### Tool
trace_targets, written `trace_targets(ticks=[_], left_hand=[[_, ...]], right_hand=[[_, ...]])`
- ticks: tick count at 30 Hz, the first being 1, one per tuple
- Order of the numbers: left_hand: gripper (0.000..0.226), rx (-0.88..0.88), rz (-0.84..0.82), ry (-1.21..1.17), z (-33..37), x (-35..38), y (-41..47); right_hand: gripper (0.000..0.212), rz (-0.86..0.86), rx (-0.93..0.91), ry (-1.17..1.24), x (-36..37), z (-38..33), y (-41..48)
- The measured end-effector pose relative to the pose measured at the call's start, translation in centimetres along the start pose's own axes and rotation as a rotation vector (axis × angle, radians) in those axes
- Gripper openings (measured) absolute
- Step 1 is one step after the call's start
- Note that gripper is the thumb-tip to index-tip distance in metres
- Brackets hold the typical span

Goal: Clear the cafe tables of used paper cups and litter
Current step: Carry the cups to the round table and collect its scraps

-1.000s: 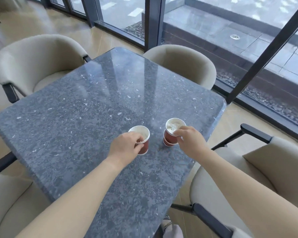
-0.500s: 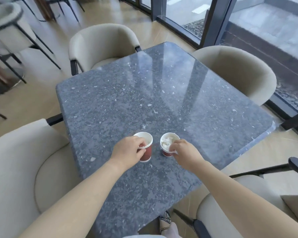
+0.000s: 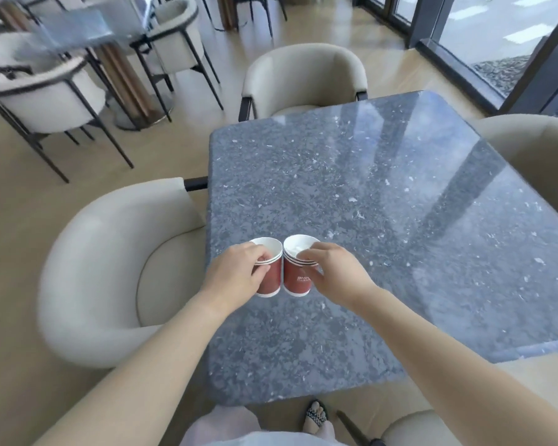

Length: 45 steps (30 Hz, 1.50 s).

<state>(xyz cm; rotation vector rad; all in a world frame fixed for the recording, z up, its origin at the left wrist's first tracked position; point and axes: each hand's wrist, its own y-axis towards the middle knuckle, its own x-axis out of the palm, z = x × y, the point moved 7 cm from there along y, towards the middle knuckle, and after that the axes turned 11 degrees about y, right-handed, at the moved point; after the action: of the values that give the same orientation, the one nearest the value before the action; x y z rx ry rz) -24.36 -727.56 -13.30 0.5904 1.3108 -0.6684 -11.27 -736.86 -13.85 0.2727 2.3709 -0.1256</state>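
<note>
Pinching its rim, the left hand [image 3: 236, 278] holds one red cup [image 3: 269, 276]. The right hand [image 3: 337, 278] pinches the rim of the other red cup [image 3: 297, 278]. The cups touch, above the grey table [image 3: 384, 194], maybe lifted a little.

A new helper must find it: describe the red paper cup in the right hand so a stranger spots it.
Find the grey speckled stone table, then its edge beside the cream tub chair. Two red white-rimmed paper cups are held side by side there; take the right cup, gripped by the right hand. Unlike the left cup, it holds white crumpled paper and shows white lettering.
</note>
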Motion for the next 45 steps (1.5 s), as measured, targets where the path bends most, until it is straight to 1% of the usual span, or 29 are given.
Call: trace_targets(ticks=[6,11,14,20,26,30,35,39,45], left_hand=[[0.005,-0.125,0.07,-0.062,-2.7,-2.5,-3.3],[0.005,-0.206,0.067,-0.142,-5.3,-3.1,-5.4],[0.005,-0.272,0.08,-0.146,-7.6,-3.7,-6.4],[0.008,-0.382,0.114,-0.192,-13.0,-5.0,-9.4],[0.009,-0.458,0.161,-0.196,-18.9,-7.4,-12.3],[0.009,-0.543,0.198,-0.219,-24.0,-8.7,-16.0],[0.011,-0.662,0.23,-0.31,-30.6,-9.6,-21.7],[0.012,-0.764,0.297,-0.285,-35.4,-11.0,-26.8],[0.008,-0.929,0.341,-0.243,-41.5,-12.1,-36.0]], right_hand=[[0.022,-0.059,-0.145,0.02,1.2,-4.2,0.8],[0.021,-0.116,-0.189,0.014,2.9,-6.8,1.8],[0.021,-0.135,-0.217,0.017,4.1,-8.8,2.8],[0.021,-0.147,-0.298,0.038,7.4,-13.9,4.3],[0.025,-0.107,-0.354,0.048,11.3,-19.4,5.9],[0.024,-0.139,-0.415,0.042,15.4,-24.1,6.9],[0.024,-0.203,-0.495,0.049,22.1,-30.5,8.0],[0.024,-0.272,-0.55,0.076,27.4,-35.4,8.1],[0.024,-0.408,-0.634,0.106,35.6,-42.3,7.0]])
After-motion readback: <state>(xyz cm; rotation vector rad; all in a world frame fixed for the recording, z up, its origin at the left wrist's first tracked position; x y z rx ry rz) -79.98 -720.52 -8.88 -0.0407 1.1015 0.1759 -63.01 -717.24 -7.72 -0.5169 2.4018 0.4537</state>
